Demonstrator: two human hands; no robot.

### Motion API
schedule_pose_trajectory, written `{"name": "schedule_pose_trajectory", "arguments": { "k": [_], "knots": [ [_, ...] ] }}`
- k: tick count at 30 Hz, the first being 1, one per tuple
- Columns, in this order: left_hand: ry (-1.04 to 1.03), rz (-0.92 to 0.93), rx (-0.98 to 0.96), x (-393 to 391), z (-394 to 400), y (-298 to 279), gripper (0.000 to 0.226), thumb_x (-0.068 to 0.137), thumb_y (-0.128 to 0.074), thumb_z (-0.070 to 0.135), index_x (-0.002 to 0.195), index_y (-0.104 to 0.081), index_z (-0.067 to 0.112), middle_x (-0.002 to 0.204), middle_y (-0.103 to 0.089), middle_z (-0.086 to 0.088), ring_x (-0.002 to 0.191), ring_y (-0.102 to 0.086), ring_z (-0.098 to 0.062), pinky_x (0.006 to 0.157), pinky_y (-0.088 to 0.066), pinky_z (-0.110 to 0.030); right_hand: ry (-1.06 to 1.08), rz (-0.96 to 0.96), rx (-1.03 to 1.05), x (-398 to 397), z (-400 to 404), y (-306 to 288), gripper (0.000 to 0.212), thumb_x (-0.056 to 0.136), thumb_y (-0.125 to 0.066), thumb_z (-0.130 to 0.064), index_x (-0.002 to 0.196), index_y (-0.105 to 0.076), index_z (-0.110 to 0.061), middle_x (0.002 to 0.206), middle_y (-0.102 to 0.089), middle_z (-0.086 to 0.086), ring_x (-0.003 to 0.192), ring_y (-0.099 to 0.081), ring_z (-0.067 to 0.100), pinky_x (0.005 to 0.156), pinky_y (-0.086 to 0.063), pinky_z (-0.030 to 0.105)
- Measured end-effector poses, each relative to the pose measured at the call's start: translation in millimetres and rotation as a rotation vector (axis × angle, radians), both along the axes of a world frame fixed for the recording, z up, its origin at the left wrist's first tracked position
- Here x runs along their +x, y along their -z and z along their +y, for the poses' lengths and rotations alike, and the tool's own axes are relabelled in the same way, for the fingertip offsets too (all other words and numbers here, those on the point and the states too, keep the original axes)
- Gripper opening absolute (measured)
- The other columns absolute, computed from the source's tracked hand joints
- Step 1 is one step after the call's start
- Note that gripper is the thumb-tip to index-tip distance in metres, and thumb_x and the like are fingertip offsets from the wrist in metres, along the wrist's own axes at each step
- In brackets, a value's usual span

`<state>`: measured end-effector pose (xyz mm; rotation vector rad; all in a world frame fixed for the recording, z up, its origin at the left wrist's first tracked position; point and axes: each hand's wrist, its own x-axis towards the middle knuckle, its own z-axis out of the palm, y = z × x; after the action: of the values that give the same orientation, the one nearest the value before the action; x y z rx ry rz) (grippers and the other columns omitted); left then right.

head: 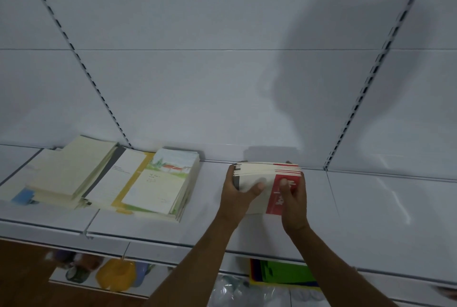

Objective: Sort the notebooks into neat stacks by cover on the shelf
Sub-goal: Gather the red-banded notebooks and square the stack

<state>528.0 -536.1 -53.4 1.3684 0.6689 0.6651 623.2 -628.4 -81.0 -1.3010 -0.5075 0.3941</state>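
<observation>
White metal shelf [371, 207], glossy, backed by white panels with slotted uprights [376, 64]. Centre of shelf: stack of red-and-white notebooks [262, 195], gripped by left hand [237, 193] and right hand [294, 197] at either side. Left of that stack: loose piles of cream and landscape-cover notebooks [158, 183]. Below shelf: coloured goods, blurred.

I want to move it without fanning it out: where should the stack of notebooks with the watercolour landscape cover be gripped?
Grip the watercolour-cover notebook stack by its two long side edges, one hand from each side. It lies flat on the white shelf, and its right edge is free, but the yellow-bordered notebook crowds its left.
</observation>
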Motion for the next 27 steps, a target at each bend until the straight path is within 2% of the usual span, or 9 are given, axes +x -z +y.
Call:
{"name": "schedule_pose_trajectory", "arguments": {
  "k": [3,5,9,13,17,20,22,24,27],
  "knots": [
    [0.002,0.043,0.019,1.1,-0.8,-5.3,0.047,0.072,-0.068,0.047,0.112,-0.047,0.038,0.111,-0.059,0.012,0.102,-0.060,-0.016,0.070,-0.056,-0.020,-0.005,0.063,0.014,-0.8,1.7,-5.1,0.078,0.064,-0.062,-0.078,0.119,-0.051,-0.024,0.113,-0.065,0.008,0.102,-0.066,0.030,0.078,-0.059,0.040],
    [0.036,0.063,0.042,0.7,0.1,-9.0,0.051,0.069,-0.061,0.061,0.113,-0.046,0.040,0.113,-0.057,0.014,0.106,-0.058,-0.017,0.076,-0.056,-0.023,-0.010,0.093,0.024,1.7,1.0,-10.2,0.078,0.063,-0.062,-0.079,0.118,-0.052,-0.025,0.111,-0.065,0.007,0.101,-0.066,0.031,0.077,-0.059,0.040],
    [0.115,-0.045,-0.061,-0.7,8.1,-4.4,0.093,0.058,-0.055,0.086,0.135,-0.040,0.036,0.127,-0.057,0.006,0.112,-0.059,-0.019,0.085,-0.055,-0.033,-0.065,0.059,0.033,6.6,-5.1,-14.9,0.085,0.067,-0.059,-0.078,0.128,-0.049,-0.020,0.115,-0.065,0.008,0.103,-0.066,0.028,0.078,-0.058,0.039],
    [0.058,-0.105,-0.147,-3.5,6.2,-0.3,0.064,0.081,-0.038,0.069,0.133,-0.047,0.034,0.130,-0.060,0.001,0.118,-0.059,-0.020,0.092,-0.053,-0.034,-0.062,0.124,0.035,1.5,-12.2,-15.2,0.103,0.062,-0.061,-0.080,0.138,-0.040,-0.014,0.117,-0.064,0.009,0.099,-0.068,0.023,0.074,-0.059,0.038],
    [-0.079,-0.146,-0.257,6.9,-0.4,-7.5,0.069,0.078,-0.040,0.068,0.129,-0.056,0.024,0.123,-0.064,-0.011,0.113,-0.061,-0.032,0.094,-0.051,-0.051,0.003,0.229,0.062,-4.1,-12.2,-18.2,0.101,0.062,-0.059,-0.082,0.134,-0.046,-0.012,0.111,-0.066,0.010,0.096,-0.068,0.022,0.076,-0.059,0.042],
    [-0.097,-0.104,-0.249,14.7,-6.4,-12.4,0.061,0.080,-0.039,0.066,0.126,-0.055,0.028,0.117,-0.065,-0.009,0.105,-0.063,-0.029,0.075,-0.058,-0.040,0.011,0.330,0.050,-8.9,-13.6,-20.0,0.089,0.057,-0.055,-0.087,0.118,-0.058,-0.023,0.099,-0.071,0.004,0.091,-0.069,0.021,0.072,-0.059,0.042],
    [-0.110,-0.099,-0.223,16.1,-9.5,-10.5,0.053,0.082,-0.038,0.059,0.122,-0.055,0.028,0.111,-0.064,-0.006,0.099,-0.064,-0.026,0.066,-0.056,-0.029,0.030,0.390,0.049,-10.5,-16.5,-20.0,0.071,0.069,-0.045,-0.083,0.105,-0.062,-0.025,0.091,-0.071,0.003,0.089,-0.068,0.024,0.069,-0.058,0.041],
    [-0.116,-0.064,-0.214,14.9,-11.2,-12.3,0.038,0.089,-0.042,0.055,0.113,-0.057,0.029,0.107,-0.064,-0.007,0.097,-0.064,-0.027,0.065,-0.056,-0.030,0.067,0.417,0.030,-10.8,-16.7,-21.7,0.052,0.091,-0.026,-0.062,0.100,-0.062,-0.025,0.090,-0.070,0.006,0.090,-0.066,0.028,0.072,-0.055,0.042],
    [-0.133,0.009,-0.227,14.0,-12.3,-17.0,0.021,0.096,-0.048,0.040,0.107,-0.060,0.027,0.103,-0.066,-0.006,0.091,-0.066,-0.024,0.061,-0.054,-0.028,0.123,0.437,-0.024,-12.0,-12.6,-24.4,0.051,0.100,-0.017,-0.049,0.099,-0.062,-0.023,0.087,-0.068,0.006,0.085,-0.065,0.025,0.072,-0.054,0.041]
  ]
}}
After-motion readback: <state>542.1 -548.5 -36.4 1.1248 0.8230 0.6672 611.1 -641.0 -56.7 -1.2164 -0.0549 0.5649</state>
